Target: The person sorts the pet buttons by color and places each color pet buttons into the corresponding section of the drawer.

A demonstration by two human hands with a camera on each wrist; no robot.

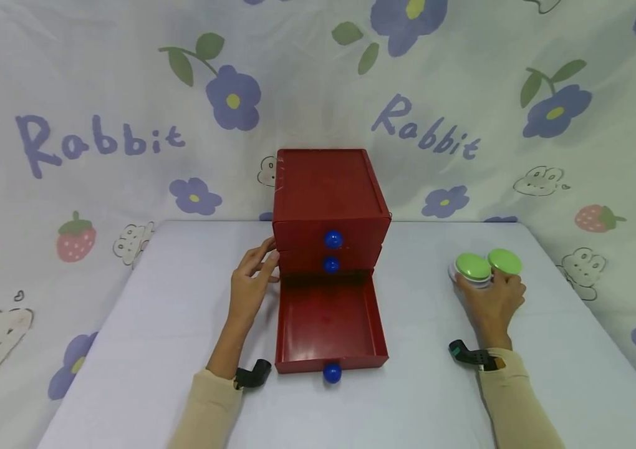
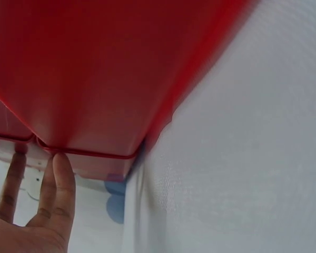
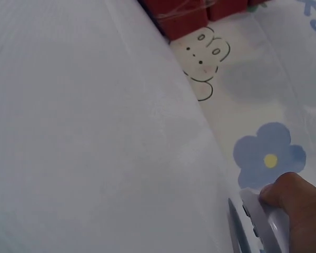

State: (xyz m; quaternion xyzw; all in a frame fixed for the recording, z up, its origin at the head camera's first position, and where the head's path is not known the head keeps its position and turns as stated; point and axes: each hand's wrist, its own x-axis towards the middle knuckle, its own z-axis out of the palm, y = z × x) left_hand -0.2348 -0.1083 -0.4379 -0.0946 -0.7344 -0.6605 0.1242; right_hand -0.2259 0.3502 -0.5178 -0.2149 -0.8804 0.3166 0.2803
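A red drawer cabinet (image 1: pixel 329 187) with blue round knobs stands at the middle of the table, its lowest drawer (image 1: pixel 332 324) pulled out with nothing inside. My left hand (image 1: pixel 249 284) rests its straight fingers on the cabinet's left side. In the left wrist view, fingertips (image 2: pixel 63 163) touch a red edge. On the right of the table, my right hand (image 1: pixel 492 305) grips a round white item with a green top (image 1: pixel 472 266), thumb at its near left edge. A second round green top (image 1: pixel 504 262) sits right beside it, partly behind the fingers.
The white table (image 1: pixel 194 312) ends at the back against a printed cloth (image 1: pixel 127 75) with flowers and rabbits. A blue knob (image 1: pixel 332 373) juts from the open drawer's front. Bare tabletop lies between the cabinet and my right hand.
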